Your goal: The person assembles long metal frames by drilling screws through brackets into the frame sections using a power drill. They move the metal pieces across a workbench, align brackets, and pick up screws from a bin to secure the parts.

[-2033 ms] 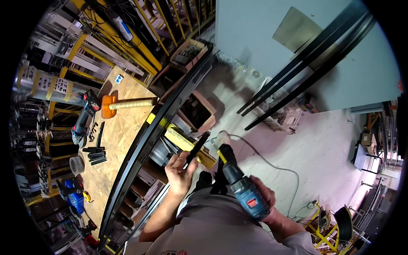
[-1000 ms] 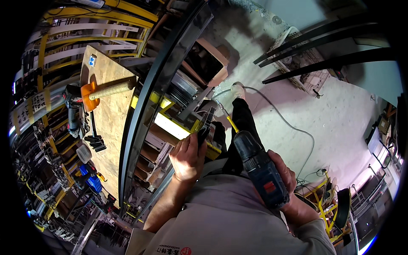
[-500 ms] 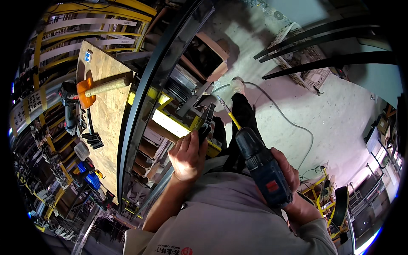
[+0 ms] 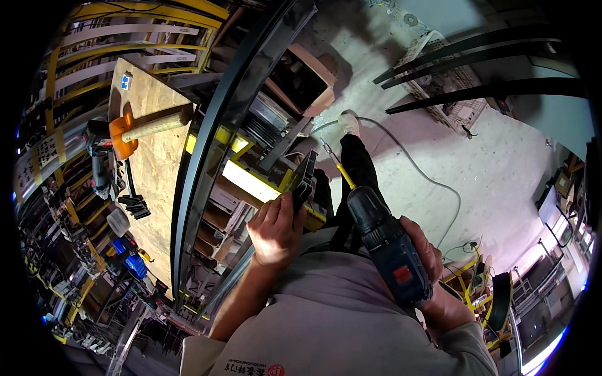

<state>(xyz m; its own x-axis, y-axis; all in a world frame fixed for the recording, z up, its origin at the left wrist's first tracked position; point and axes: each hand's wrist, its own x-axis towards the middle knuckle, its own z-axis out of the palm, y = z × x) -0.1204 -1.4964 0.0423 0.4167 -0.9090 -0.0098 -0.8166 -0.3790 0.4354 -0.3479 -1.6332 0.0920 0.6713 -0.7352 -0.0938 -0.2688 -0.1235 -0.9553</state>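
Note:
My right hand (image 4: pixel 426 254) is wrapped round a dark cordless drill (image 4: pixel 381 235) with a red patch near its base. From its chuck a long yellow-shafted bit (image 4: pixel 344 173) with a bare metal tip points up and left, in the air over my legs. In my closed left hand (image 4: pixel 274 230) is a short black slotted piece (image 4: pixel 306 177), tilted upward, its exact kind unclear. The bit's tip is a little to the right of this piece, apart from it. Left of both hands, a long black metal profile (image 4: pixel 207 135) runs along the bench's edge.
An orange mallet (image 4: pixel 124 141) with a wooden handle lies on the board bench (image 4: pixel 160 163), near another power tool (image 4: pixel 99 169). An open cardboard box (image 4: pixel 323 94) stands beyond the profile. A grey hose (image 4: pixel 433 182) curves across the floor. Black bars (image 4: pixel 483 97) jut in from the right.
The view has shifted slightly, so the bench and mallet sit a touch further left. Both hands keep their holds, and the drill stays almost in place.

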